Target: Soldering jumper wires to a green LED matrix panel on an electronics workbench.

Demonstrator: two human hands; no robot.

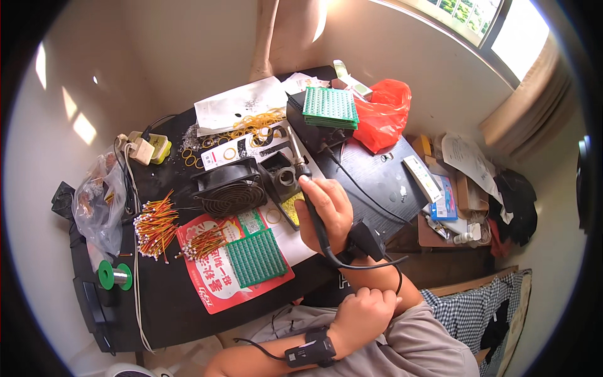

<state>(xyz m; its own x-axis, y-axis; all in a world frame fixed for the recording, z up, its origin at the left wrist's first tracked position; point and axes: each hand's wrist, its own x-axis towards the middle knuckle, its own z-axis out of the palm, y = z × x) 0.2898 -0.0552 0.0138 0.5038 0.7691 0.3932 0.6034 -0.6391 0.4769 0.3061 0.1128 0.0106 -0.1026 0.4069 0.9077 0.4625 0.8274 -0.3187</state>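
My right hand is closed around the dark handle of a soldering iron, whose metal barrel points up and away over the iron stand. A yellow sponge sits in the stand's base. Against my right forearm rests my left hand, fingers curled; what they hold, if anything, is hidden. Left of my hands, a green circuit board panel lies on a red-and-white printed sheet. A small bundle of wires overlaps that sheet, and a bigger wire bundle spreads beside it.
A black fan stands behind the panel. Stacked green boards top a black box, near a red plastic bag. Rubber bands litter the back. At left are a solder spool, a clear bag and white cables.
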